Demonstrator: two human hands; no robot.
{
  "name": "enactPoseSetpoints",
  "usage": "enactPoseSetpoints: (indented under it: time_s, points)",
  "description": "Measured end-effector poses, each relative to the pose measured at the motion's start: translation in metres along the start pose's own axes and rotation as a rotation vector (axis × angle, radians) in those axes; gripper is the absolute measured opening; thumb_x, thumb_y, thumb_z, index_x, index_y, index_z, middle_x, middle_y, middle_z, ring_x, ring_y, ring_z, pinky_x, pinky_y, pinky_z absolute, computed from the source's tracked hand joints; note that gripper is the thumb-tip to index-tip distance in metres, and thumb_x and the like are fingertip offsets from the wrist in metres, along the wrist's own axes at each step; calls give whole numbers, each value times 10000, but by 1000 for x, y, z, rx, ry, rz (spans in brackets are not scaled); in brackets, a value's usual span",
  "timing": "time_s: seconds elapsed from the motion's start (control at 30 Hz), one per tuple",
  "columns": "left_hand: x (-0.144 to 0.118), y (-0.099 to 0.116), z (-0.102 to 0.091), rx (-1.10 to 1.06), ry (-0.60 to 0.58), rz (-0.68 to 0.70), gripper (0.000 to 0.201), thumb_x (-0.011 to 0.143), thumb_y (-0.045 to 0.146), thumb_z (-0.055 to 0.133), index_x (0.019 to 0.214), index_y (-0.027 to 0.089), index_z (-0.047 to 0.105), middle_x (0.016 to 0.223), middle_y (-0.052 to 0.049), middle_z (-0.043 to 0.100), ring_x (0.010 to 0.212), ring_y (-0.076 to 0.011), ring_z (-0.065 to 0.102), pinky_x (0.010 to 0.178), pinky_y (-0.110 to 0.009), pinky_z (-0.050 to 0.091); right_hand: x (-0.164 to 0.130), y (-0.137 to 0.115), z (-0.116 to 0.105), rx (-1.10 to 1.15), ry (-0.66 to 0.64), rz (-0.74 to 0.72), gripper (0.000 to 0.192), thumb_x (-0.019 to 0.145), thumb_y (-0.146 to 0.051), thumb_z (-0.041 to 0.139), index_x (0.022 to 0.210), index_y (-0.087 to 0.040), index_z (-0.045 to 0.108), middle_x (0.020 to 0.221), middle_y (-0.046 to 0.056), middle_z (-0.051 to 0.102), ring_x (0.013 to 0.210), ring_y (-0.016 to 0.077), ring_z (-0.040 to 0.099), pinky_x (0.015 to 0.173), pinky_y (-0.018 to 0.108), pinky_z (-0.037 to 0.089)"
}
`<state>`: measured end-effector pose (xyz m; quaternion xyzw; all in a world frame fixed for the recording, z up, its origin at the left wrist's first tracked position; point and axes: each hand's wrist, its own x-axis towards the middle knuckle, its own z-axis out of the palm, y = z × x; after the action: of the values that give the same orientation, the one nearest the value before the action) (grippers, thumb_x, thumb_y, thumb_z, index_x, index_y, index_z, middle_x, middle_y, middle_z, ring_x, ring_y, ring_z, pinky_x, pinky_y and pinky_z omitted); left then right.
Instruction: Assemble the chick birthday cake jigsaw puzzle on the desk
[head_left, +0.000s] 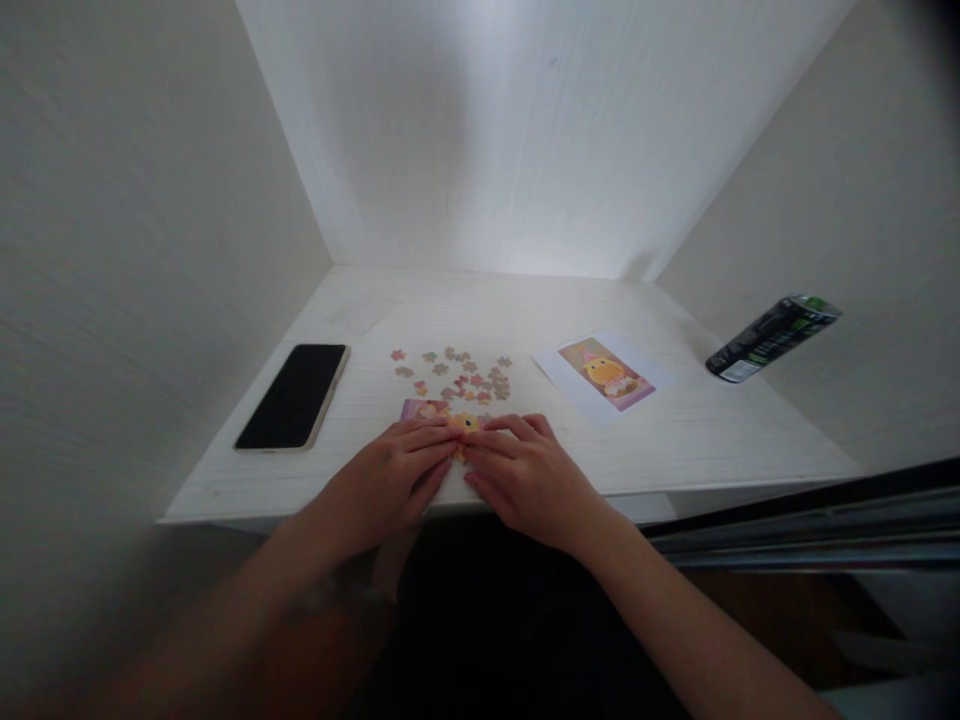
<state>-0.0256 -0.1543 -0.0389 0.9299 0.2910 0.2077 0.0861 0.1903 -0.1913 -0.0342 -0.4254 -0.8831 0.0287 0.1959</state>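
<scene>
A partly joined jigsaw puzzle (pixel 426 409) lies near the table's front edge, showing purple, pink and yellow printing. My left hand (pixel 405 465) covers its lower left part, fingers bent together and pressing on it. From the other side, my right hand (pixel 525 468) grips the puzzle's yellow part, its fingertips meeting those of my left. Both hands hide much of the joined pieces, so single pieces under the fingertips cannot be made out. Just beyond the hands, several loose puzzle pieces (pixel 440 369) are scattered, some coloured and some plain greyish brown.
To the left lies a black-screened phone (pixel 292 397). A paper sheet with a picture of a yellow character (pixel 606 372) rests on the right. Farther right stands a dark can (pixel 772 338) by the side wall. White walls enclose the white table (pixel 480 305) on three sides.
</scene>
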Motion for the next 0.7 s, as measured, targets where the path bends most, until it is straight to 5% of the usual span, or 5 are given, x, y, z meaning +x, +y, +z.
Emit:
enactPoseSetpoints:
  time_s: [0.53,0.7]
  points:
    - [-3,-1,3,-63,40,-16,321,897,149,495,1194,198,608,1289,-47,610,1218,-167,535,1116,-400,402,0,-6,-3,-25,-37,53,257,933,-250,542,1178,-225,613,1288,77,566,1148,283,473,950,476,349]
    - [-4,0,1,-42,24,-17,272,925,185,474,1149,209,626,1271,-39,610,1210,-162,530,1121,-388,385,-8,10,-9,97,75,200,302,860,-301,667,1137,-198,605,1106,70,645,1044,248,536,929,423,388]
